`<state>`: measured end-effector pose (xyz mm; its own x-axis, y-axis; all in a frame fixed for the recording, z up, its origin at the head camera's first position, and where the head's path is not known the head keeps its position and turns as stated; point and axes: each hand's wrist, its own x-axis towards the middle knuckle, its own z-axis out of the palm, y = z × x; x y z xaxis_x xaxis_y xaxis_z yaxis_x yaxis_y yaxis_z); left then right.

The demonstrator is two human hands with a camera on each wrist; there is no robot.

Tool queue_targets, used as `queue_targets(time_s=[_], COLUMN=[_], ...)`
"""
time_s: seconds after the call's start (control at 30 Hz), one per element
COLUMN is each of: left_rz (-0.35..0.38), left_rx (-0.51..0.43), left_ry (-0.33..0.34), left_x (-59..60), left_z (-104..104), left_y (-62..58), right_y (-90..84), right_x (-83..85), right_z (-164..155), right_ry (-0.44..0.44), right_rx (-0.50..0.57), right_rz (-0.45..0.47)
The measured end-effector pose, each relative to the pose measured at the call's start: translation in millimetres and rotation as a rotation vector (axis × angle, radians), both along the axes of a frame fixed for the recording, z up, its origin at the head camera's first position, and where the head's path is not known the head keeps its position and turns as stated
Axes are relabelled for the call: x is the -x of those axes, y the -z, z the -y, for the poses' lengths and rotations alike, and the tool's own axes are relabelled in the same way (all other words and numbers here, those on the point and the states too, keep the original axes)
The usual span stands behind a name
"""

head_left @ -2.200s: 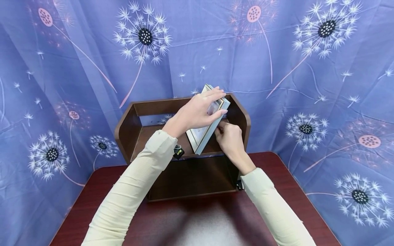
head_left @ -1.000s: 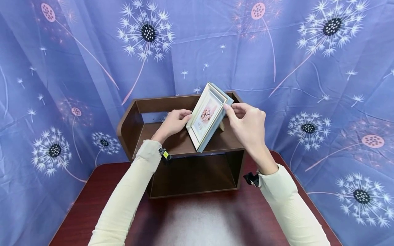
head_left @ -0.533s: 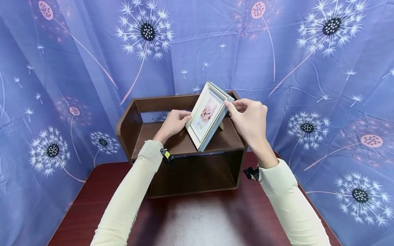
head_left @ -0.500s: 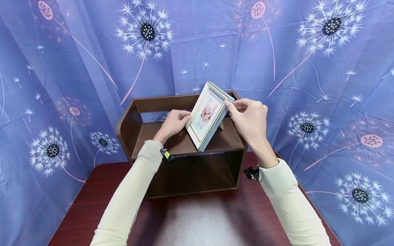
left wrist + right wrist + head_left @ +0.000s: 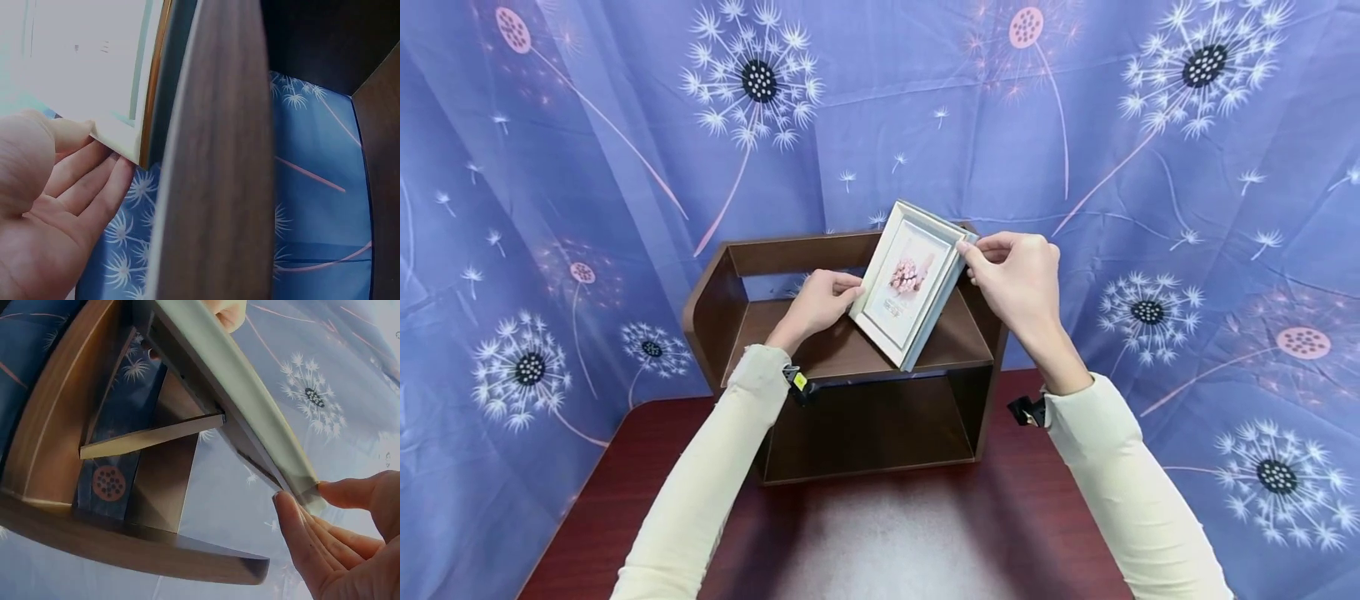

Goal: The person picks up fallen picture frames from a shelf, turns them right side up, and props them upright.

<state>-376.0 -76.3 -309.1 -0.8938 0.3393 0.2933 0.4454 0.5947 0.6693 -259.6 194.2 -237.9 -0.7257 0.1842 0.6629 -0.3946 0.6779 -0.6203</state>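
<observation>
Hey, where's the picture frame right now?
In the head view, the picture frame stands tilted on the brown shelf, right of centre, held between both hands.

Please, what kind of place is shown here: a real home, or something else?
Probably a staged recording corner, not a lived-in room: a dandelion-print blue cloth hangs all around, and a dark red table bears only a small brown shelf, where both hands set a picture frame.
</observation>
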Motion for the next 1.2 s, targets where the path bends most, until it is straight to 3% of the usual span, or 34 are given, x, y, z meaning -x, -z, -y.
queue_targets(time_s=[0.27, 0.63, 0.93, 1.2], left_rz=[0.03, 0.147, 0.286, 0.301], left_rx=[0.003, -0.164, -0.383, -0.392], left_ry=[-0.014, 0.004, 0.021, 0.04], left_x=[-8.5, -24.5, -38.1, -46.4], left_z=[10.0, 17.2, 12.5, 3.7], left_y=[1.7, 6.3, 7.5, 8.7], right_y=[-11.0, -29.3, -37.7, -38.6], right_x=[9.7, 31.0, 50.2, 61.4], right_z=[-3.5, -2.7, -1.8, -3.2], right_ry=[-0.036, -0.036, -0.001, 0.041], right_rx=[0.006, -0.011, -0.064, -0.082], right_rz=[0.113, 0.309, 0.343, 0.368])
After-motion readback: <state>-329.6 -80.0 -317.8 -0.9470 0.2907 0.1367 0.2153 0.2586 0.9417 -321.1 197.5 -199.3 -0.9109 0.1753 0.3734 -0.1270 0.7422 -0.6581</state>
